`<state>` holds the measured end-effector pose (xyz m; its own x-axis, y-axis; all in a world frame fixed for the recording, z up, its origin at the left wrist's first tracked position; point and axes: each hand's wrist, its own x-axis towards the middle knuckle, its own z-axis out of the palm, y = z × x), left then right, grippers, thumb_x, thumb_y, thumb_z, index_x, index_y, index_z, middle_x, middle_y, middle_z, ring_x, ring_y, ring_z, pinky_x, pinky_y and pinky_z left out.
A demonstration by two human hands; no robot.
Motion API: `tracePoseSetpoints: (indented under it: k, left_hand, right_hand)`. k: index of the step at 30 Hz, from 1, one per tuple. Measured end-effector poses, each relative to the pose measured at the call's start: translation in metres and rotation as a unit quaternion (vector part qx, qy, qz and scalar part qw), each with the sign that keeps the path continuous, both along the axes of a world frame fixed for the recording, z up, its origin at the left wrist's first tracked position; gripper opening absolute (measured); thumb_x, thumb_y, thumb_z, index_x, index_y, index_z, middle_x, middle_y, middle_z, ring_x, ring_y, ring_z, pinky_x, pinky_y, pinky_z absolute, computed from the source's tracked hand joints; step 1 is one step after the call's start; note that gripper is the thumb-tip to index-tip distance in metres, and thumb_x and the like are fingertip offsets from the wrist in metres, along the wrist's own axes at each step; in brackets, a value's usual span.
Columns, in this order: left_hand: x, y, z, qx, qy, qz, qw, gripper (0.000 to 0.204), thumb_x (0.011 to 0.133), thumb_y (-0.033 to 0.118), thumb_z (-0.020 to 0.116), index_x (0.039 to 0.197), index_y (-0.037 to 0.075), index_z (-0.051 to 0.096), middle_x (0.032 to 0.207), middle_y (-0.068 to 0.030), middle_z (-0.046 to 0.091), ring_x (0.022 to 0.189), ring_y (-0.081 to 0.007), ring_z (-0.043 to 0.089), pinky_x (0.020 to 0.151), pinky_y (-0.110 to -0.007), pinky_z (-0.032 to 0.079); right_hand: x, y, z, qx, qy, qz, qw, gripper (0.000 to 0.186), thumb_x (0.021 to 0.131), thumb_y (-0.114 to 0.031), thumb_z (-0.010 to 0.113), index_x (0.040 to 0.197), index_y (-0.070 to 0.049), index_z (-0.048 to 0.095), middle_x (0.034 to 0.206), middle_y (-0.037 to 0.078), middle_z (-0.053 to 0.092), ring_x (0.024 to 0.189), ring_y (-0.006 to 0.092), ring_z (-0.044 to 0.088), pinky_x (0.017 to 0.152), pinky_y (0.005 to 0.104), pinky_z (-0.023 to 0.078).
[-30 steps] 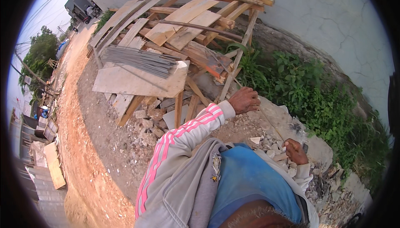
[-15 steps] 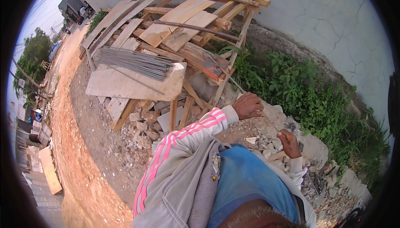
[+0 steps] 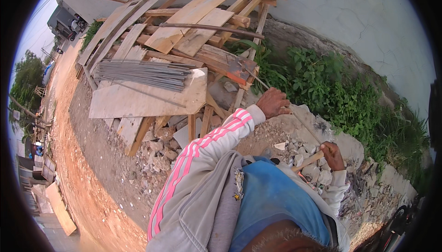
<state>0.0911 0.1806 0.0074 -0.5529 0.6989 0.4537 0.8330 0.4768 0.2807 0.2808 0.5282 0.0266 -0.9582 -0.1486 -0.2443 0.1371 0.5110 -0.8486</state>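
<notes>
My left hand (image 3: 273, 102) is closed on a thin metal rod (image 3: 305, 125) that runs diagonally toward me. My right hand (image 3: 333, 156) grips the rod farther down, with the thumb along it. The rod's far end rests at an orange-edged block (image 3: 240, 75) on a heap of timber. Beside that block, a pale board (image 3: 147, 105) bears a bundle of grey steel bars (image 3: 138, 73).
Planks (image 3: 184, 17) are piled against a cracked grey wall (image 3: 363, 17). Rubble (image 3: 161, 153) lies beneath, weeds (image 3: 327, 91) grow at right, and a dirt road (image 3: 83, 169) runs at left. A person (image 3: 74, 24) is by motorbikes far up the road.
The view has turned slightly, shifting the timber pile leftward in the picture. Both hands sit a little higher than half a second ago, still on the rod.
</notes>
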Motion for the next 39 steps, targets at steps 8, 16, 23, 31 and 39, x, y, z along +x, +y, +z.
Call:
tracePoseSetpoints:
  k: [8, 16, 23, 31, 39]
  left_hand:
    - [0.001, -0.009, -0.002, -0.003, -0.005, -0.034, 0.999, 0.032, 0.086, 0.045, 0.072, 0.091, 0.014, 0.073, 0.083, -0.0046, 0.060, 0.085, -0.0257, 0.057, 0.080, -0.042, 0.041]
    - [0.003, -0.016, 0.000, -0.021, -0.039, -0.047, 0.998, 0.034, 0.086, 0.046, 0.072, 0.094, 0.013, 0.072, 0.087, -0.0045, 0.062, 0.089, -0.0264, 0.057, 0.084, -0.042, 0.041]
    - [0.001, -0.012, -0.002, -0.005, -0.002, -0.030, 1.000, 0.032, 0.087, 0.045, 0.071, 0.094, 0.014, 0.069, 0.089, -0.0041, 0.061, 0.093, -0.0255, 0.058, 0.084, -0.042, 0.041]
    - [-0.035, 0.011, 0.017, -0.020, -0.003, -0.008, 1.000, 0.028, 0.088, 0.039, 0.070, 0.090, 0.012, 0.070, 0.078, -0.0063, 0.062, 0.083, -0.0285, 0.061, 0.078, -0.043, 0.044]
    - [-0.088, -0.070, 0.114, -0.122, 0.036, 0.109, 0.986, 0.031, 0.087, 0.041, 0.071, 0.088, 0.009, 0.072, 0.083, -0.0088, 0.063, 0.084, -0.0317, 0.060, 0.081, -0.046, 0.044]
  right_hand:
    - [0.034, -0.030, -0.004, -0.016, -0.005, -0.063, 0.998, 0.030, 0.104, -0.029, 0.058, 0.088, -0.005, 0.064, 0.066, -0.005, 0.045, 0.064, 0.0064, 0.041, 0.058, 0.0262, 0.035]
    - [0.050, -0.054, 0.005, -0.028, -0.008, -0.087, 0.996, 0.032, 0.104, -0.030, 0.058, 0.089, -0.003, 0.062, 0.068, -0.003, 0.046, 0.066, 0.0073, 0.041, 0.060, 0.0268, 0.035]
    - [0.024, -0.029, 0.013, 0.070, 0.029, -0.058, 0.995, 0.030, 0.101, -0.028, 0.062, 0.092, 0.000, 0.064, 0.068, 0.007, 0.051, 0.064, 0.0151, 0.047, 0.063, 0.0338, 0.042]
    - [-0.008, 0.051, 0.028, 0.136, 0.033, -0.032, 0.990, 0.030, 0.098, -0.028, 0.066, 0.092, 0.001, 0.068, 0.066, 0.013, 0.055, 0.061, 0.0196, 0.051, 0.061, 0.0364, 0.044]
    - [-0.037, 0.100, 0.025, 0.038, 0.024, -0.021, 0.999, 0.032, 0.100, -0.026, 0.066, 0.084, 0.002, 0.064, 0.070, 0.002, 0.047, 0.069, 0.0113, 0.041, 0.063, 0.0320, 0.039]
